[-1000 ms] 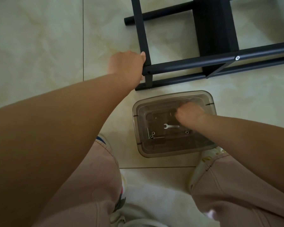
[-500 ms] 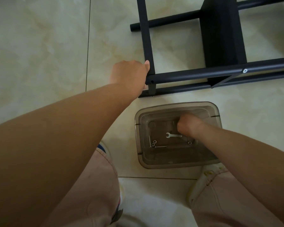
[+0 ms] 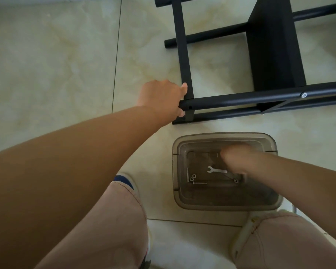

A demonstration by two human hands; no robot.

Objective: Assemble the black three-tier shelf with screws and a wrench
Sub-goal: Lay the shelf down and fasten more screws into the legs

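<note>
The left hand (image 3: 161, 99) is curled around the corner of the black shelf frame (image 3: 221, 100) lying on the floor. The right hand (image 3: 234, 158), blurred, is lowered into the clear box (image 3: 182, 200); its grip cannot be told. The wrench (image 3: 216, 170) lies just beside it, screws (image 3: 199, 183) farther left.

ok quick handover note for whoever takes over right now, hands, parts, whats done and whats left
Left hand grips the end of the black shelf frame, which lies on the floor.
Right hand, blurred, is down in the clear bin; its grasp can't be told.
Wrench, nuts and long screws lie in the bin.
Done: one screw sits in the top tube.
Left: the hole beside the left hand is empty.
</note>
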